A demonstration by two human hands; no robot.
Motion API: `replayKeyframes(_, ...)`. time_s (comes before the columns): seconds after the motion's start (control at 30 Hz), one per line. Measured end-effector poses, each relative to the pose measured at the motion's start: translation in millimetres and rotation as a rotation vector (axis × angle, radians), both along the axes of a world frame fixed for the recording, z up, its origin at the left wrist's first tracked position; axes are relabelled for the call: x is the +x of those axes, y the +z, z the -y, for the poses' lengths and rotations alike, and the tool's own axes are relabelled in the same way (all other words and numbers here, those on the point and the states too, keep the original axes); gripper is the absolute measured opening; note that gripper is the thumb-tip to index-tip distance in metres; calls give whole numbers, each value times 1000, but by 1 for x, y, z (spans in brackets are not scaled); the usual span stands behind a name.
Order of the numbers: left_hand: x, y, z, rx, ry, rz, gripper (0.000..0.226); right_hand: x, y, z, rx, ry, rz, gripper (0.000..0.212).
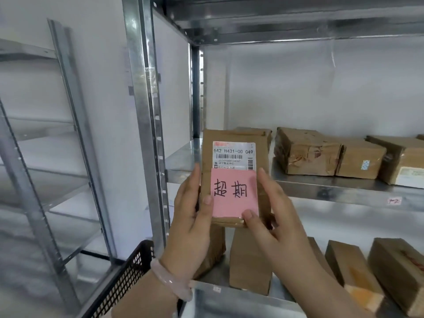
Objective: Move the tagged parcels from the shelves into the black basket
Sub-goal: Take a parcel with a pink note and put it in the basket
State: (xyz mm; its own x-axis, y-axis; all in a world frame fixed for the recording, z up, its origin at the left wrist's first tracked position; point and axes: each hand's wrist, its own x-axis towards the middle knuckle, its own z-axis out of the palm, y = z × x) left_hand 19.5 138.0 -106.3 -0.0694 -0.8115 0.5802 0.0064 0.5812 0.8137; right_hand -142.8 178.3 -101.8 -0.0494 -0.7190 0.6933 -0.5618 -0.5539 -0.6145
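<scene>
My left hand (192, 216) and right hand (273, 216) clamp 1 pink-tagged parcel (234, 154) before the shelf (332, 187) front edge; the black basket (128, 278) below awaits it, contents hidden.

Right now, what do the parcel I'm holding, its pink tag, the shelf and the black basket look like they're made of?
The parcel: brown cardboard, matte, with creased edges.
The pink tag: thin matte paper, handwritten in dark ink.
The shelf: bare sheet metal, likely galvanised steel, by its dull grey sheen.
The black basket: probably moulded plastic, a lattice of small holes.
</scene>
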Motion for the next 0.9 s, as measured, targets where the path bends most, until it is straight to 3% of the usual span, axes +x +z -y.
replayKeyframes(0.3,86,-70,-21,23,-132,176,47,69,-64,-36,194,-93,-2,61)
replayKeyframes(0.47,178,-119,-32,231,-57,192,56,157,-100,-46,409,23,60,57)
replayKeyframes(0.7,300,-178,-34,465,85,239,56,260,-146,-32,647,194,-146,68)
replayKeyframes(0.9,360,-223,3,608,95,269,62,296,-178,3,812,126,-323,69)
